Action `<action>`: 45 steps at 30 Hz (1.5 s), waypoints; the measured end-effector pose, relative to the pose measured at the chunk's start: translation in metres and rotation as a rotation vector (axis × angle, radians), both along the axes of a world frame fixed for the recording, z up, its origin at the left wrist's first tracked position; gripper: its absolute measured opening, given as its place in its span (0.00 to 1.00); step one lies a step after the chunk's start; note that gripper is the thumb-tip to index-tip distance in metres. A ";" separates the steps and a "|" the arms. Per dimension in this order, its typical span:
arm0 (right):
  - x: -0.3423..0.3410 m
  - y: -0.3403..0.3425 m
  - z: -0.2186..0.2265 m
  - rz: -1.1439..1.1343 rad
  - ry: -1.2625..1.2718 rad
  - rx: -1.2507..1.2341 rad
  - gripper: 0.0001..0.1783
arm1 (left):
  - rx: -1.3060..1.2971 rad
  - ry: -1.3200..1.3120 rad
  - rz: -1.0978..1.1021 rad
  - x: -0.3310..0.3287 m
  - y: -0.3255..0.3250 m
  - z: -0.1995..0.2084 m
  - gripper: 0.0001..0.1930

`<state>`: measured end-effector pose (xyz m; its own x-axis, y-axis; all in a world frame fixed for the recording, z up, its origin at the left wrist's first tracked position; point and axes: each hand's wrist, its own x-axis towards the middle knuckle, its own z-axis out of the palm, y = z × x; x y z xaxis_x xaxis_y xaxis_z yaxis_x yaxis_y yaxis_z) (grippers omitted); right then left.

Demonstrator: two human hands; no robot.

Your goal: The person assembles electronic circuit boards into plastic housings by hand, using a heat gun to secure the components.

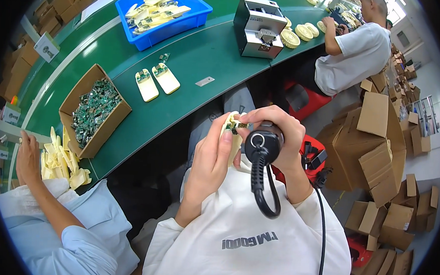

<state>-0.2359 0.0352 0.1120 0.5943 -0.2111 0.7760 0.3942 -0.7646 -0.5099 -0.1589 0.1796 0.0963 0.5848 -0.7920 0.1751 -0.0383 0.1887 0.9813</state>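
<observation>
My left hand (210, 157) is closed around a cream plastic housing (234, 153), held up in front of my chest. A small green circuit board (237, 128) sits in the upper end of that housing. My right hand (291, 131) grips a black electric screwdriver (264, 144), its corded rear end facing up. The screwdriver's tip is hidden behind its body and my fingers, so contact with the board cannot be made out. On the green bench ahead lie two cream housings (146, 86) with boards at their far ends, beside a loose circuit board (164, 58).
A cardboard box (112, 128) of circuit boards and a blue bin (202, 20) of cream parts stand on the bench. Beyond is a black and silver machine (259, 29). Co-workers sit at left and far right. The screwdriver's cord (323, 232) hangs at my right, near cardboard boxes (369, 140).
</observation>
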 end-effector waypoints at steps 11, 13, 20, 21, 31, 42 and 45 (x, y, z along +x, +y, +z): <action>0.010 0.011 -0.001 -0.007 0.002 -0.023 0.19 | -0.029 -0.061 0.069 0.010 0.011 -0.006 0.16; 0.013 0.015 -0.002 -0.006 0.011 -0.027 0.19 | -0.046 -0.066 0.075 0.013 0.015 -0.008 0.16; 0.029 0.023 -0.007 -0.003 0.044 -0.050 0.19 | -0.071 -0.007 0.060 0.029 0.022 -0.016 0.16; 0.032 0.023 -0.008 0.005 0.055 -0.046 0.19 | -0.071 0.001 0.061 0.031 0.023 -0.016 0.16; 0.060 0.024 -0.020 0.046 0.131 0.109 0.20 | 0.063 -0.106 0.221 0.048 0.026 -0.025 0.16; 0.079 -0.014 -0.036 0.080 0.211 0.155 0.21 | 0.090 -0.094 0.278 0.060 -0.011 -0.045 0.14; 0.079 -0.027 -0.043 0.065 0.229 0.195 0.20 | 0.077 -0.085 0.256 0.063 -0.025 -0.049 0.14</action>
<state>-0.1568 0.0087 0.0688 0.7662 -0.2988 0.5689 0.2973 -0.6202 -0.7260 -0.0956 0.1548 0.0472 0.7535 -0.6331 0.1774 -0.1582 0.0873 0.9835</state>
